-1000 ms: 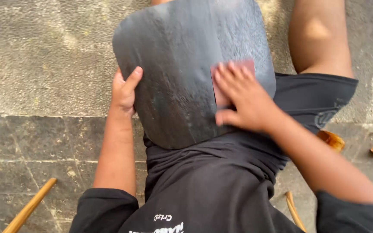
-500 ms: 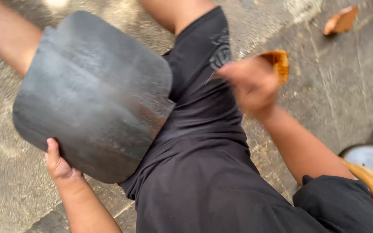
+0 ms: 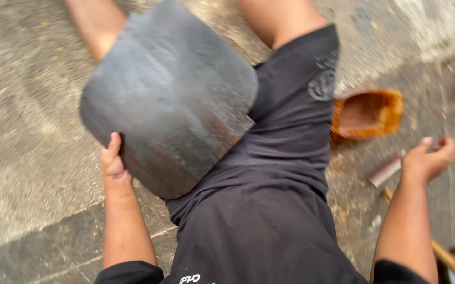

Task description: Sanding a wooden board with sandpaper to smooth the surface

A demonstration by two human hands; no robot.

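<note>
Left hand [image 3: 113, 163] under dark grey metal sheet [image 3: 169, 100]

No packages, labels, signs or screens in view

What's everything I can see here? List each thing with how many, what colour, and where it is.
Curved metal sheet: one, dark grey, resting on the person's lap, held at its lower left edge.
Wooden box-like piece: one, orange-brown, hollow, on the ground right of the leg.
Small flat piece: one, greyish pink, on the ground just left of the right hand.
Wooden stick: one, light brown, on the ground at lower right.
Stone paving: grey, all around.
Shorts: one pair, black, worn by the person.
Left hand: one, gripping the sheet's edge.
Right hand: one, open, low over the ground beside the small flat piece; contact unclear.
</note>
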